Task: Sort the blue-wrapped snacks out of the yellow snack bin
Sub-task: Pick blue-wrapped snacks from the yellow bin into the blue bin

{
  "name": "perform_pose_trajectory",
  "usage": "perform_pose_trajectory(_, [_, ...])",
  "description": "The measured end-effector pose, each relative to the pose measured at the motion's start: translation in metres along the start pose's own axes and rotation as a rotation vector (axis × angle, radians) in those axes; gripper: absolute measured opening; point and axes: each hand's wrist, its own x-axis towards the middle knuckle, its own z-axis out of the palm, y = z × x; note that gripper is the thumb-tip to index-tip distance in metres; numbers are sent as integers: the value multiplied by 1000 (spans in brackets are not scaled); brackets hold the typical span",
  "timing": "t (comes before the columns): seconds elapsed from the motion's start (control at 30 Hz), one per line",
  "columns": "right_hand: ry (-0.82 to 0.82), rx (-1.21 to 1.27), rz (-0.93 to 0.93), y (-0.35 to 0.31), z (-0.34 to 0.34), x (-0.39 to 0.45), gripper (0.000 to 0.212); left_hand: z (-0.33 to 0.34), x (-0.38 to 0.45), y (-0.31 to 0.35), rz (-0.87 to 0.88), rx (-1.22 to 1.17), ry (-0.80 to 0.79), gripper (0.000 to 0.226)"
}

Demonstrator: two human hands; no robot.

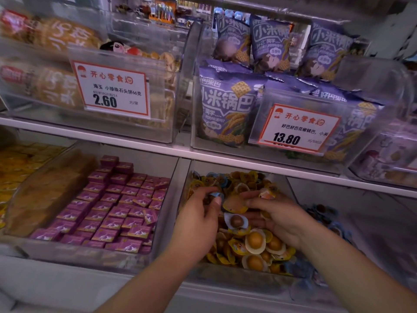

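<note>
Both forearms reach into the yellow snack bin (180,213) on the lower shelf. The left hand (199,219) pinches a blue-wrapped snack (216,196) between thumb and fingers, lifted clear of the pile, probably for removal. The right hand (274,216) lies relaxed with fingers spread on the yellow snacks (255,241), apparently parting them to expose more. Another blue-rimmed snack (237,221) sits between the hands. Beyond the right hand, the neighbouring bin (361,222) holds blue pieces, the likely destination.

A single head-worn view is given, aimed forward and down at close range. Two tiers of shelving (158,152) are taken in, with the clear bin (291,190) of the lower tier framed near the centre.
</note>
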Motion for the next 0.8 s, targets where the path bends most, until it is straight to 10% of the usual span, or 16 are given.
perform_pose_trajectory(0.23, [65,-78,-39,3,0,1,29,1,-8,-2,270,434,-173,31])
perform_pose_trajectory(0.37, [282,-649,-375,2,1,-4,15,2,-8,2,348,554,-330,30])
perform_pose_trajectory(0.53, [168,-1293,-282,-9,-7,-4,66,-8,-8,2,298,603,-398,35])
perform_pose_trajectory(0.8, [-44,-1207,-403,-15,36,57,43,-18,-21,3,231,511,-235,37])
